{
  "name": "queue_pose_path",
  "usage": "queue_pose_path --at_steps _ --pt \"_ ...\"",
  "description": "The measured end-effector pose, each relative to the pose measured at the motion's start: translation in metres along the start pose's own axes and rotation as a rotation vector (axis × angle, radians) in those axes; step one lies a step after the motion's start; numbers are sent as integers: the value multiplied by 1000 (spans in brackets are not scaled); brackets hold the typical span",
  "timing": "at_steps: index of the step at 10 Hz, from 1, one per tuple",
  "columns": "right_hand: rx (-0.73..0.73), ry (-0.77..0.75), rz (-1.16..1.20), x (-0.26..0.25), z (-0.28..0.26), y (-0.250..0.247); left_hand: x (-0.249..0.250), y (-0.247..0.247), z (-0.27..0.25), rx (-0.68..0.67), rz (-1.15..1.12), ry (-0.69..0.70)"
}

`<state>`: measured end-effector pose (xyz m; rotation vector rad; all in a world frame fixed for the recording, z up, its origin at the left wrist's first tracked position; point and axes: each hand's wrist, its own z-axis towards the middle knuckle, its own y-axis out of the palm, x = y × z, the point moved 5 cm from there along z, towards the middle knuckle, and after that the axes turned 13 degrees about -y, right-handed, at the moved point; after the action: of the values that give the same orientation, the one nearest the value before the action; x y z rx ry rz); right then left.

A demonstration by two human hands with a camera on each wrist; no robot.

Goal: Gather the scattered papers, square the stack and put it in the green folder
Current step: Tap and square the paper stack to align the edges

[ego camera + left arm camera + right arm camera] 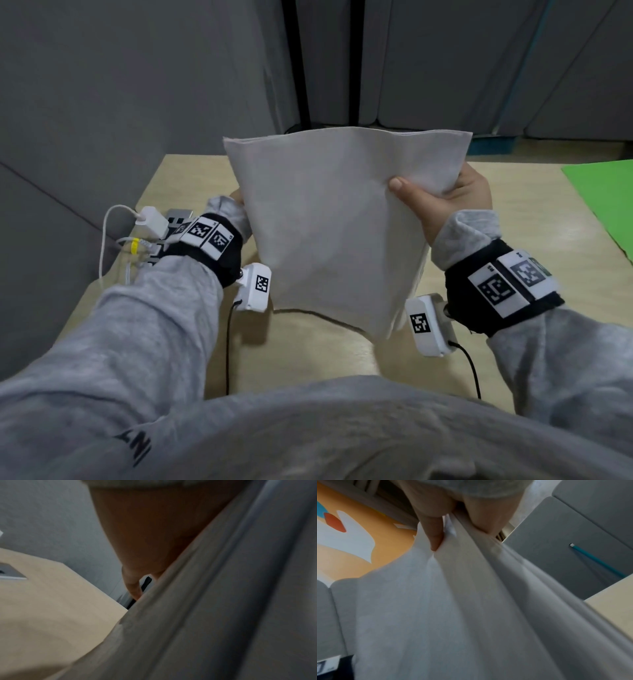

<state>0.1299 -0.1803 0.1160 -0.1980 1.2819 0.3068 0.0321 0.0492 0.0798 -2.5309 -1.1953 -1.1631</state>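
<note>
- Stack of papers [329, 222]: we hold it upright between our two hands, lifted above the table [534, 308]. Its lower edge hangs close over the tabletop; we cannot tell whether it touches. The sheets fan slightly apart at the lower right corner, below our right thumb.
- Right hand [455, 198]: grips the stack's right edge. The thumb [407, 192] lies across the near face, and the fingers wrap behind the sheets. In the right wrist view one finger [435, 536] presses into the paper [453, 601] and puckers it, with the sheets pinched between that finger and the palm.
- Left hand [236, 198]: sits at the stack's left edge, mostly hidden by the sleeve cuff and the paper. The left wrist view shows the palm [154, 534] flat against the sheet edges [223, 601], with one fingertip beyond it; we cannot tell whether the fingers are curled round the stack.
- Green folder [603, 205]: lies flat on the table, well to the right of our right-hand fingers, apart from the stack.
- White charger block [152, 221] with cables: on the table's left edge, just beyond the left-hand knuckles.
- Wrist bands with square markers [507, 284]: one on each forearm.
</note>
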Motion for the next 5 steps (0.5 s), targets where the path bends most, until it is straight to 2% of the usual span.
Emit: queue_pose_path --at_steps 1,2,3,4,5 --pt "39 28 -74 11 7 -10 -1 8 6 39 138 147" --pt "60 50 -119 25 13 -19 -4 2 9 -76 142 131" --pt "83 90 -137 31 18 -23 -20 8 6 -270 315 111" --pt "73 96 -149 38 21 -20 -29 5 9 -212 721 243" --pt "65 93 -153 41 22 -15 -28 0 8 116 822 374"
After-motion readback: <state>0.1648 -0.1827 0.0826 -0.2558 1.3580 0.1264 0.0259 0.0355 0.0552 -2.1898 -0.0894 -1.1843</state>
